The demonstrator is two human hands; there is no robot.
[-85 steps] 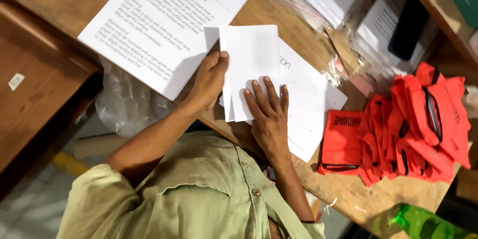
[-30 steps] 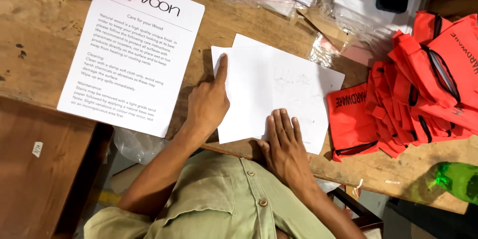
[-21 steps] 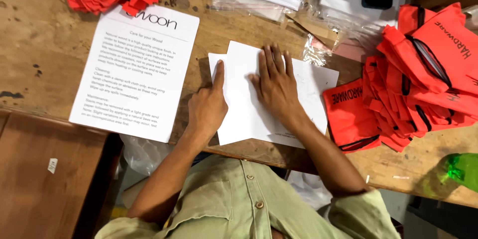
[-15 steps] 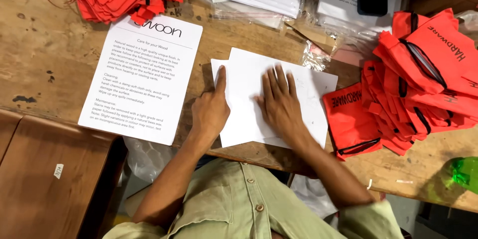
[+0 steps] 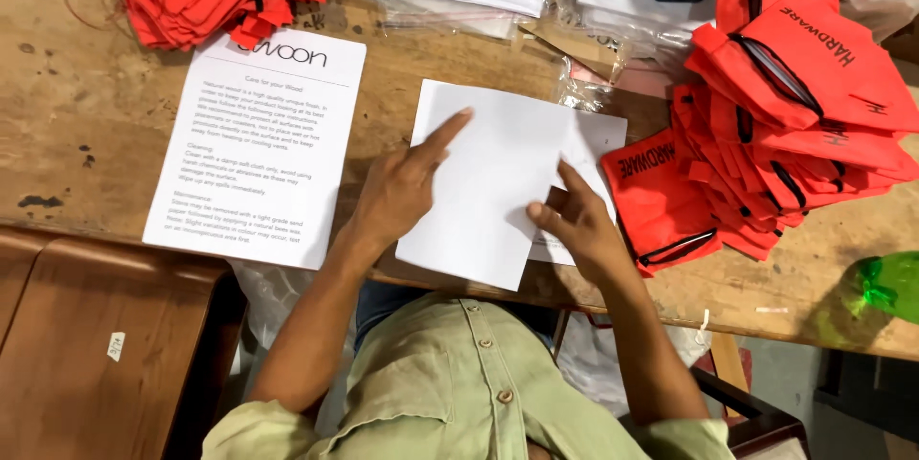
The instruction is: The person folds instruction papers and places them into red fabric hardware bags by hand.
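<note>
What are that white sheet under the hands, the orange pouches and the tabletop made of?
Sheet: thin matte paper, apparently folded. Pouches: probably non-woven fabric, soft and creased, with black zips. Tabletop: bare wood, with visible grain, stains and dents.

Seen from above: short-sleeved shirt [image 5: 450, 393] of pale olive-green, slightly crumpled cloth. Buttoned placket down the front, with three small round buttons in a matching dull tone, the topmost nearest the edge of the wooden table [image 5: 77, 106]. Visible stitching along the placket and at the seams. Sleeves ending above the elbows, one hem showing on each side, farthest from the table. Forearms bare below them, without watch, bracelet or ring. Left hand [image 5: 402, 194] and right hand [image 5: 574, 223] bare, ungloved, nails short. A strip of darker blue cloth, perhaps trousers, just between the shirt's edge and the table's edge.
</note>
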